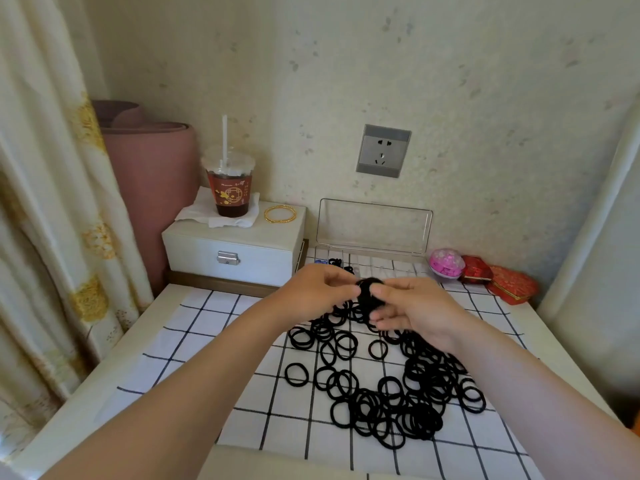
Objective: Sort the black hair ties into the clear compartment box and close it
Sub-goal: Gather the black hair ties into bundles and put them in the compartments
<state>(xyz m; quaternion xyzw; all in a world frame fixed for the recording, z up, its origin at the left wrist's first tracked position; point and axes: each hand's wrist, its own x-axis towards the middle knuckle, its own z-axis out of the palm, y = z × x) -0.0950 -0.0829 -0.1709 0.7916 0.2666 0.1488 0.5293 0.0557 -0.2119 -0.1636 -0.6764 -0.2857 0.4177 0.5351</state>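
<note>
Here both hands (367,299) pinch hair-tie bundle (367,292).

A home bedroom corner: floral curtain (52,202), wallpapered wall, jewellery box (232,251), takeaway drink (230,188).

**Ties in a heap, box open**

The black hair ties (388,393), thin elastic loops, lie overlapping in a loose heap. A small bunch of ties (369,292) is pinched between the left hand (322,289) and right hand (408,310) above the heap's far edge. Just behind, the clear compartment box (381,270) stands open with its lid (374,221) upright. A few ties lie in a compartment near its left end.
</note>
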